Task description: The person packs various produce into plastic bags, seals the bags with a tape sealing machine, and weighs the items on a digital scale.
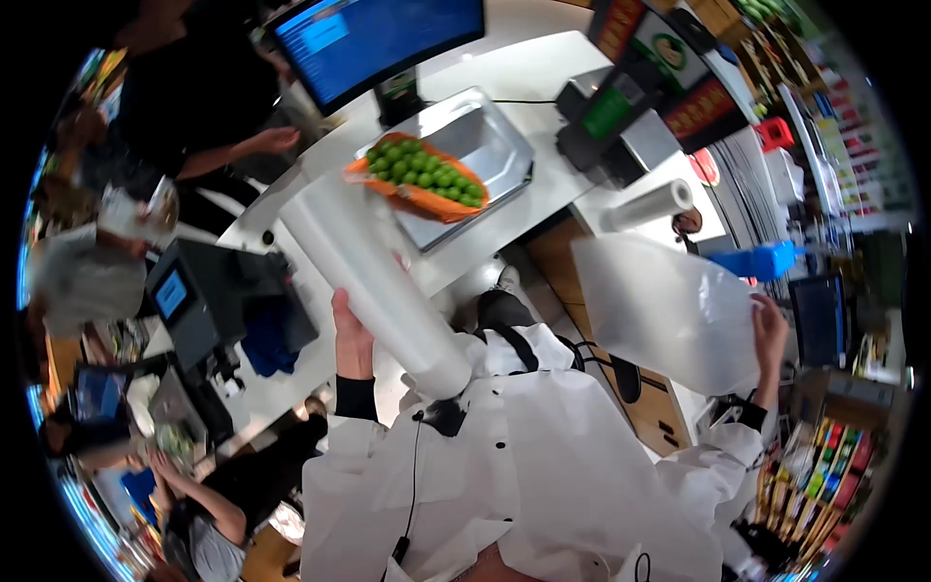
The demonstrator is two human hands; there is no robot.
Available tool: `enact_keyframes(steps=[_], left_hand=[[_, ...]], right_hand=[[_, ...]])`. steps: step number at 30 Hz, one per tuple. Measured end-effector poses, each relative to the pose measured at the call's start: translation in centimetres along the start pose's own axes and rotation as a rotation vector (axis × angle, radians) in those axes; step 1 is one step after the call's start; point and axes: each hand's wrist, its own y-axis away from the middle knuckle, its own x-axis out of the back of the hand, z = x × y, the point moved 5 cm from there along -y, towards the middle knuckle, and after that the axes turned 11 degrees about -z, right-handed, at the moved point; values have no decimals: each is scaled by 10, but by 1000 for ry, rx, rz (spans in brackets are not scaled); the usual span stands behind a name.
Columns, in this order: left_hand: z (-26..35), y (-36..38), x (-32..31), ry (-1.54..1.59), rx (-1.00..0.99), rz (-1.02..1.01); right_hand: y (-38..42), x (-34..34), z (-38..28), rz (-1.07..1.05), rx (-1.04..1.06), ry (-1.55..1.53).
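My left hand (353, 335) is closed around a thick, whitish roll of plastic bags (373, 276), held at a slant in front of my chest. Out to the right, my right hand (771, 330) pinches the edge of a translucent plastic bag (664, 306), which spreads flat toward the middle. Beyond the roll, an orange mesh bag (427, 202) of round green fruit (412, 167) lies on a metal scale tray (490, 141). A second plastic roll (655, 204) rests on the counter above the spread bag.
A monitor (383, 44) stands behind the tray on the white counter (558, 63). To its right is a dark machine with a green screen (606, 112). A dark terminal (218, 301) stands at left, with other people nearby. A blue object (761, 260) lies near my right hand.
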Motion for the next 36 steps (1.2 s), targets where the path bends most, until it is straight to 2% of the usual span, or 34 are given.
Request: enact_keyframes(steps=[2,3,5,7,8,9,11,12,14,16,17,19,20,24,26,28,30,34,36], left_hand=[[-12,-39,-6,-217,115,14],[-22,-63,-32,-331,116,-27],[-61,-109,-101,-579,128,-176],[-115,-144,-159,-959,254,-453],[-139,-152,-202,-1092,69,-495],[-171,-158,-222,-1222,16,-531],[-234,-169,-254,-1132,69,-677],[-267,-173,-262,-1167,-21,-741],[-326,-184,-277,-1123,15,-851],[-386,-197,-281,-1085,113,-947],[-407,-207,-278,-1081,110,-951],[-458,-218,-268,-1016,264,-937],[-479,-225,-258,-1037,205,-895],[-516,-247,-238,-1025,185,-849],[-536,-245,-212,-1082,246,-797],[-536,-244,-211,-1075,278,-743],[-538,-242,-212,-1081,184,-813],[-536,-241,-217,-1128,163,-815],[-531,-240,-216,-1123,215,-833]], right_hand=[[24,-32,4,-106,-149,-68],[33,-52,5,-151,-143,-115],[51,-88,4,-210,-153,-211],[67,-119,-9,-273,-187,-295],[76,-132,-17,-315,-200,-329],[88,-147,-15,-313,-225,-390],[111,-170,-16,-293,-282,-497],[124,-178,-18,-277,-324,-543],[145,-190,-26,-194,-367,-661],[163,-203,-32,-166,-433,-841],[166,-205,-35,-174,-502,-865],[180,-208,-36,-166,-594,-893],[181,-213,-32,-134,-601,-901],[189,-241,-23,-86,-755,-1074],[187,-246,-18,-160,-808,-1062],[174,-249,-15,-115,-700,-1092],[158,-253,-4,-206,-669,-1080],[99,-249,10,-431,-523,-987],[68,-256,14,-521,-370,-1077]])
